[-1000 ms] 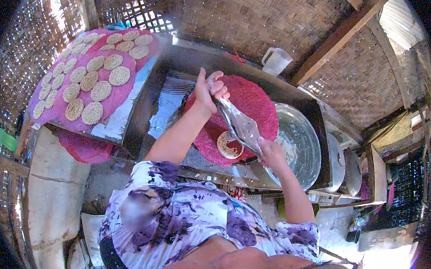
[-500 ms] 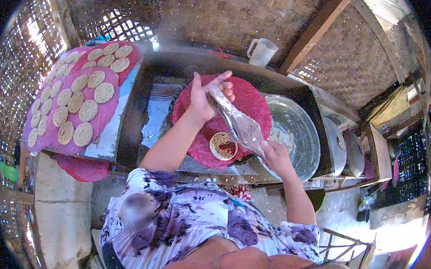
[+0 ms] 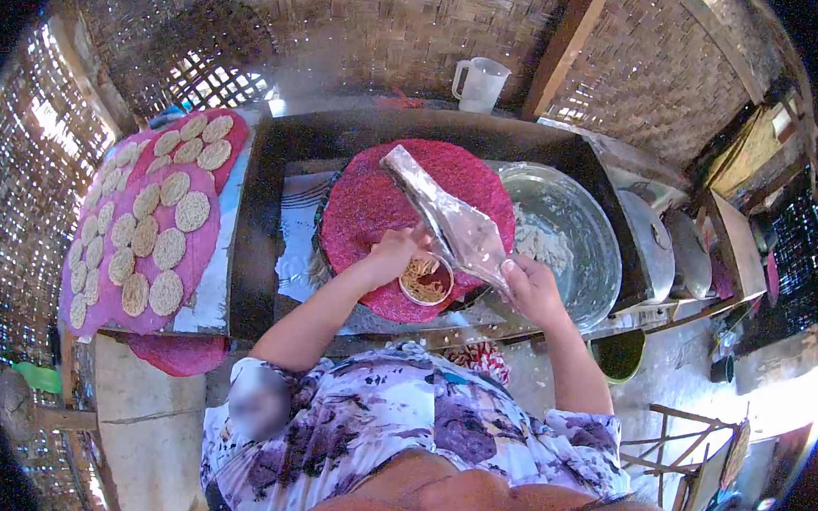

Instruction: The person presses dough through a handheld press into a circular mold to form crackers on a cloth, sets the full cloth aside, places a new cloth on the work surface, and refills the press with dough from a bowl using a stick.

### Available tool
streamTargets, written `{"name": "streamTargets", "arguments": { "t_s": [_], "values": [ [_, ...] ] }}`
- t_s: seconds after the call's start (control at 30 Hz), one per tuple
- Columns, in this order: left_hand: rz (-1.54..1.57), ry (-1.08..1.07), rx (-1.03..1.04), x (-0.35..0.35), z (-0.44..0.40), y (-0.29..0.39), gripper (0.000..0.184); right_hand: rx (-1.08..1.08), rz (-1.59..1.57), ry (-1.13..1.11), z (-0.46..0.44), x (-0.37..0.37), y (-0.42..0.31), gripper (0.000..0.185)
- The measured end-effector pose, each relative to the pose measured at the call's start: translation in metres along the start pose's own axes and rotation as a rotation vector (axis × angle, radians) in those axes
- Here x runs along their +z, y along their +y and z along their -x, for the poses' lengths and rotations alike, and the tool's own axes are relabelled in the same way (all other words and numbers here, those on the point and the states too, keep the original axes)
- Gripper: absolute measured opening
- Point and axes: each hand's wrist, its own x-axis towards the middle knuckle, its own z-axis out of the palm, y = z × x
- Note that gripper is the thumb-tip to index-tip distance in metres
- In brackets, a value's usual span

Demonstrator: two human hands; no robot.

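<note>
My right hand (image 3: 535, 289) is closed around the lower end of a long, glossy grey-brown paddle-like piece (image 3: 467, 229). This piece slants up to the left over a round pink cloth-covered surface (image 3: 356, 196), and its far end is free. My left hand (image 3: 395, 257) is at the rear left edge of a small white ring (image 3: 448, 288), fingers bunched and partly hidden, so whether they pinch anything is unclear. Pale noodle-like strands (image 3: 419, 280) lie inside the ring, mostly on its left side.
A large metal basin (image 3: 604, 277) with white paste is at right, beside lidded pots (image 3: 653, 242). Several round lattice discs (image 3: 170, 250) lie on pink cloths at left. A clear plastic jug (image 3: 483, 84) stands behind the dark work frame (image 3: 276, 130).
My left hand has let go of the upper end of the glossy piece and come down to the white ring. My right hand still holds the lower end. The view has shifted slightly.
</note>
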Motion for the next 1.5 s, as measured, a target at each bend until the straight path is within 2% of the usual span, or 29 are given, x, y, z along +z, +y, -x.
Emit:
{"name": "streamTargets", "arguments": {
  "t_s": [0.03,0.17,0.27,0.3,0.37,0.4,0.43,0.47,0.5,0.57,0.6,0.67,0.77,0.83,0.87,0.97,1.07,1.23,1.27,1.3,1.33,1.37,1.43,1.5],
  "values": [
    [-0.315,0.010,0.038,-0.006,0.010,0.010,0.041,-0.013,0.007,0.011,0.001,-0.003,0.000,0.035],
    [-0.321,0.189,0.210,-0.018,0.034,0.028,0.038,0.008,-0.077,0.051,0.005,-0.014,0.004,0.035],
    [-0.187,0.198,0.564,-0.036,0.024,0.030,0.034,0.054,-0.108,0.053,0.007,-0.019,-0.008,0.034],
    [-0.300,0.487,0.702,-0.034,0.027,0.058,0.032,0.052,-0.139,0.051,0.005,-0.016,-0.014,0.034],
    [-0.216,0.613,0.791,-0.020,0.011,0.092,0.030,0.094,-0.209,0.054,-0.001,-0.008,-0.034,0.035],
    [-0.167,0.670,0.835,-0.018,0.001,0.102,0.029,0.042,-0.131,0.054,-0.006,-0.008,-0.047,0.036],
    [-0.247,0.757,0.782,-0.025,-0.014,0.109,0.026,-0.009,-0.048,0.057,-0.013,-0.016,-0.059,0.037],
    [-0.325,0.845,0.731,-0.034,-0.031,0.117,0.023,-0.205,0.307,0.149,-0.025,-0.032,-0.069,0.037],
    [-0.388,0.896,0.848,-0.043,-0.041,0.134,0.021,-0.395,0.672,0.235,-0.039,-0.051,-0.081,0.037],
    [-0.582,1.001,1.015,-0.059,-0.027,0.182,0.020,-0.741,0.604,0.532,-0.060,-0.077,-0.128,0.036],
    [-0.654,0.948,1.098,-0.059,-0.036,0.194,0.016,-0.910,0.604,0.650,-0.065,-0.086,-0.150,0.034],
    [-0.748,0.864,1.084,-0.056,-0.045,0.203,0.019,-0.892,0.769,0.800,-0.047,-0.079,-0.200,0.040],
    [-0.668,0.699,1.089,-0.061,-0.046,0.210,0.019,-1.244,0.995,0.875,-0.036,-0.064,-0.192,0.035],
    [-0.702,0.548,1.082,-0.063,-0.042,0.205,0.021,-1.406,0.974,0.550,-0.016,-0.052,-0.183,0.041],
    [-0.733,0.450,1.071,-0.064,-0.038,0.199,0.022,-1.402,0.954,0.418,-0.009,-0.046,-0.181,0.043],
    [-0.820,0.176,1.028,-0.061,-0.031,0.176,0.024,-1.129,0.459,0.146,-0.015,-0.060,-0.157,0.037],
    [-0.837,0.114,0.938,-0.057,-0.015,0.182,0.026,-0.714,0.298,0.177,-0.008,-0.091,-0.146,0.036],
    [-0.883,0.187,0.700,-0.056,-0.009,0.190,0.025,-0.568,-0.014,0.138,-0.003,-0.146,-0.103,0.042],
    [-0.889,0.221,0.633,-0.063,-0.013,0.188,0.025,-0.518,-0.100,0.281,0.003,-0.157,-0.099,0.044],
    [-0.704,0.152,0.552,-0.072,-0.025,0.184,0.026,-0.603,-0.161,0.387,0.004,-0.172,-0.089,0.041],
    [-0.561,0.218,0.633,-0.077,-0.030,0.177,0.024,-0.685,-0.223,0.496,0.002,-0.182,-0.080,0.037],
    [-0.207,0.099,0.561,-0.075,-0.041,0.162,0.021,-0.759,-0.336,0.607,-0.001,-0.186,-0.074,0.037],
    [0.737,-0.257,0.332,-0.061,-0.047,0.156,0.027,-0.887,-0.567,0.833,-0.008,-0.187,-0.063,0.036],
    [0.820,-0.280,0.491,-0.047,-0.058,0.155,0.034,-0.863,-0.790,0.898,-0.019,-0.169,-0.056,0.035]
  ]
}}
